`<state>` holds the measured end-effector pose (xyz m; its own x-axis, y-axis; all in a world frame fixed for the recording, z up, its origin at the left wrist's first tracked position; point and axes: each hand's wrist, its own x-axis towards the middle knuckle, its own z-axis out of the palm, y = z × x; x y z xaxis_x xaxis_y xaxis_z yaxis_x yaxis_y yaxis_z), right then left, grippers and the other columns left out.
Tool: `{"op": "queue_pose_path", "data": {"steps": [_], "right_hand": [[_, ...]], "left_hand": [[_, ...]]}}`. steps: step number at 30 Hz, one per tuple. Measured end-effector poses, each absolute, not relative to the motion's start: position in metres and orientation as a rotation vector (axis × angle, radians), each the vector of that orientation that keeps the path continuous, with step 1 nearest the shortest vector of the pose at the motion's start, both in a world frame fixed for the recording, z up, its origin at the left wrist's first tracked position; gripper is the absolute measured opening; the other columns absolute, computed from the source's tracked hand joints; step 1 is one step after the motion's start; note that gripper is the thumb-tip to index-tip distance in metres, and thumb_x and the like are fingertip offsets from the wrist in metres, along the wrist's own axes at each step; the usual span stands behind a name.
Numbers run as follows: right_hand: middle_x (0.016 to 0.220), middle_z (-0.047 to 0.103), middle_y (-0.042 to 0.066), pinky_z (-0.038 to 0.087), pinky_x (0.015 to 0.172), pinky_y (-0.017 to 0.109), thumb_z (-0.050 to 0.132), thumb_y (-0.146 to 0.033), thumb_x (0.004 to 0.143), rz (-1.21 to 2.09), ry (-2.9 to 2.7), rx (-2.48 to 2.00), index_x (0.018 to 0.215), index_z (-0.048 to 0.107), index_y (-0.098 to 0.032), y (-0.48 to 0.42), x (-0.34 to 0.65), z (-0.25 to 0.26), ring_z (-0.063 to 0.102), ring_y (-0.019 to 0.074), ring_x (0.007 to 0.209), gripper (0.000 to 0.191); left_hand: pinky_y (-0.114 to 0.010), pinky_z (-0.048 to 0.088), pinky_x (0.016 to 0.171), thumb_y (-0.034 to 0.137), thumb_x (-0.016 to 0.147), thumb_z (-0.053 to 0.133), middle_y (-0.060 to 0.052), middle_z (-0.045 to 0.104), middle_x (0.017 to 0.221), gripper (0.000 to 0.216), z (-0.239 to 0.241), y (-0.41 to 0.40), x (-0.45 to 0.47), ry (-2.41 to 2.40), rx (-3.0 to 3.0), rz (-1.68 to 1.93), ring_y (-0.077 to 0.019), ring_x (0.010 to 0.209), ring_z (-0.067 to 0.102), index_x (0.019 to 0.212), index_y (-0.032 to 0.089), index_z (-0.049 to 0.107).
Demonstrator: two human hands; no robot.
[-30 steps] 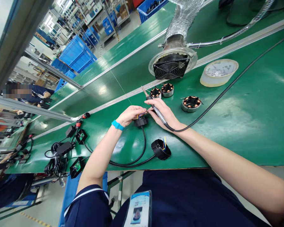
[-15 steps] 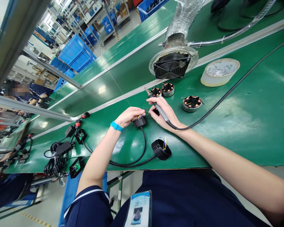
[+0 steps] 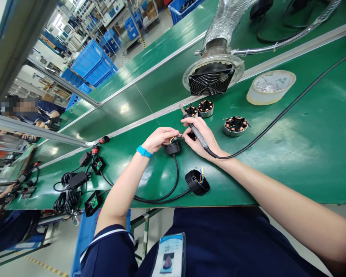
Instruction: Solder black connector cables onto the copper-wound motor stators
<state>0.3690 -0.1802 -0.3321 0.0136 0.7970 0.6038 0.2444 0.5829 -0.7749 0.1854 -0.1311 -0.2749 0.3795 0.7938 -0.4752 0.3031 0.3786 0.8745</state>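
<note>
My left hand (image 3: 159,139) pinches thin wires at the top of a black round housing (image 3: 173,149), whose yellow and blue wires rise beside the fingers. A soldering iron (image 3: 198,135) rests in my right hand (image 3: 206,140), its tip pointing away from me, up and left. The thumb and fingertips of that hand meet close to the left fingertips, and a small dark part with a copper spot (image 3: 192,136) shows inside the grip. Exactly what they pinch there is partly hidden. Nearer me a second black housing (image 3: 197,182) lies tilted, coloured wires sticking up.
Copper-wound stators (image 3: 235,126) stand beyond my right hand, near a fan guard (image 3: 210,82) on a foil duct. A whitish oval tub (image 3: 271,87) holds silvery bits. The iron's cord (image 3: 265,125) crosses rightward. Left lie coiled black cables (image 3: 67,198) and open boxes (image 3: 93,203). A co-worker sits far left.
My left hand has shifted slightly right, and its fingertips are now closer to my right fingertips. The soldering iron stays in my right hand, almost unmoved.
</note>
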Motion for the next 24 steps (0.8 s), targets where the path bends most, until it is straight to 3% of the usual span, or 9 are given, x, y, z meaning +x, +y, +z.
{"op": "queue_pose_path", "data": {"steps": [9, 14, 19, 24], "right_hand": [[0.112, 0.06, 0.009, 0.059, 0.09, 0.041, 0.053, -0.012, 0.085, 0.549, -1.537, -0.947, 0.125, 0.057, -0.024, -0.181, 0.369, -0.331, 0.062, 0.0247, 0.102, 0.042], [0.112, 0.06, 0.009, 0.059, 0.089, 0.04, 0.054, -0.012, 0.084, 0.542, -1.527, -0.945, 0.125, 0.057, -0.025, -0.181, 0.369, -0.332, 0.062, 0.0248, 0.103, 0.043], [0.112, 0.06, 0.009, 0.059, 0.087, 0.038, 0.054, -0.012, 0.084, 0.534, -1.521, -0.947, 0.125, 0.057, -0.024, -0.181, 0.37, -0.331, 0.063, 0.0235, 0.1, 0.042], [0.111, 0.061, 0.009, 0.059, 0.088, 0.038, 0.055, -0.012, 0.084, 0.523, -1.521, -0.954, 0.124, 0.058, -0.024, -0.182, 0.369, -0.33, 0.062, 0.0241, 0.1, 0.042]], "left_hand": [[-0.024, 0.011, 0.048, 0.047, 0.053, 0.094, 0.004, 0.049, 0.056, 0.048, -0.275, -0.133, 0.18, 1.233, 1.149, 0.477, -0.0024, 0.047, 0.028, 0.067, 0.012, 0.066], [-0.024, 0.009, 0.049, 0.056, 0.062, 0.09, 0.005, 0.042, 0.054, 0.051, -0.274, -0.133, 0.179, 1.188, 1.17, 0.444, -0.0021, 0.047, 0.023, 0.07, 0.01, 0.067], [-0.024, 0.012, 0.049, 0.058, 0.066, 0.087, -0.004, 0.061, 0.066, 0.052, -0.271, -0.133, 0.174, 1.164, 1.22, 0.344, -0.0023, 0.048, 0.028, 0.076, 0.009, 0.073], [-0.024, 0.011, 0.048, 0.051, 0.066, 0.089, -0.003, 0.059, 0.062, 0.045, -0.272, -0.132, 0.172, 1.161, 1.211, 0.345, -0.0023, 0.047, 0.029, 0.073, 0.009, 0.074]]}}
